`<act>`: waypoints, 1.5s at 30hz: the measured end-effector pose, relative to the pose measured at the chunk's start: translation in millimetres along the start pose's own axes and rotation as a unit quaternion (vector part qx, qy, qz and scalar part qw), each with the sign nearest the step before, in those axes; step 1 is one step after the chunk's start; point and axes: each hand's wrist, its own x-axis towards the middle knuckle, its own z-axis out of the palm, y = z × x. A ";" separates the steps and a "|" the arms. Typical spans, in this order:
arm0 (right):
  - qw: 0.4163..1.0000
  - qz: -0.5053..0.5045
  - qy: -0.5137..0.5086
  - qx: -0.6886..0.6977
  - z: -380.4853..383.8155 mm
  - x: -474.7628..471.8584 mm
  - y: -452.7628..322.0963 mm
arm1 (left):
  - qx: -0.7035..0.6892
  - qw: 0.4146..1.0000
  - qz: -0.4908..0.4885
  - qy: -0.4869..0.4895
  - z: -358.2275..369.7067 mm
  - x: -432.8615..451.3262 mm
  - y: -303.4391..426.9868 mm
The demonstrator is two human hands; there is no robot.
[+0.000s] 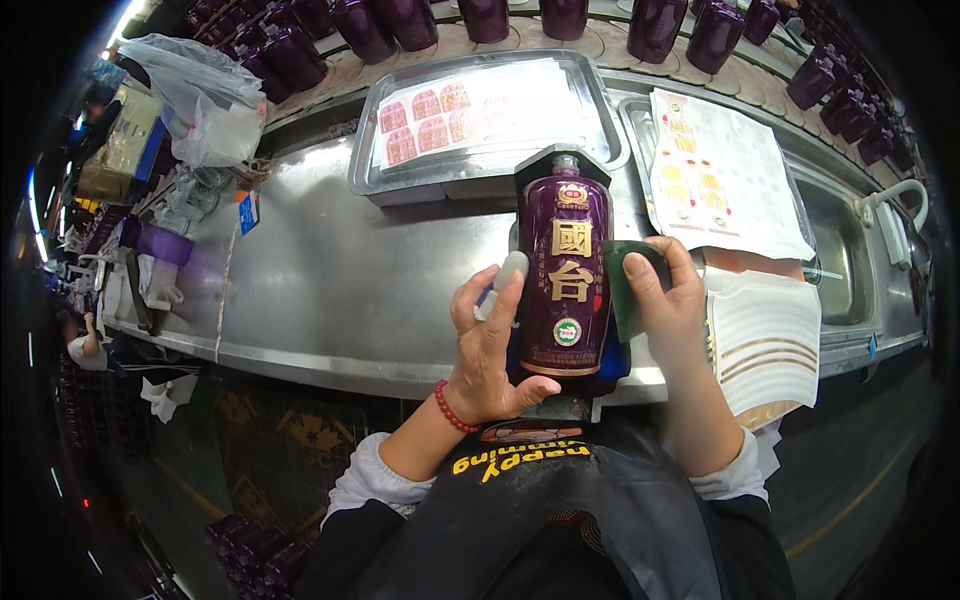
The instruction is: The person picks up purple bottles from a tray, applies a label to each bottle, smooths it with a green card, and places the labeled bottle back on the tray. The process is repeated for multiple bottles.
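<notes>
A glossy purple bottle (566, 300) with gold characters and a round green-and-white emblem lies face up, neck away from me, in a dark cradle (531, 166). At its left side is my left hand (487, 337), fingers spread. Pale coverings (513, 266) sit on its fingertips, close against the bottle; whether they touch it I cannot tell. A red bead bracelet (450, 409) circles that wrist. My right hand (667, 292) pinches a flexible dark green sheet (626, 292) between thumb and fingers, its edge along the bottle's right side.
Beyond the bottle is a metal tray (364, 169) of printed label sheets (431, 124). Right of it lie a transfer-label sheet (712, 172), white sheets with gold bands (765, 337) and a sink (836, 255). Purple bottles (656, 30) line a conveyor (607, 45) behind. A plastic bag (202, 105) stands left.
</notes>
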 end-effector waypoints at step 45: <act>0.999 0.018 -0.025 0.018 -1.3 -65.7 -0.4 | -0.205 0.952 -0.223 -0.033 1.0 -4.4 10.9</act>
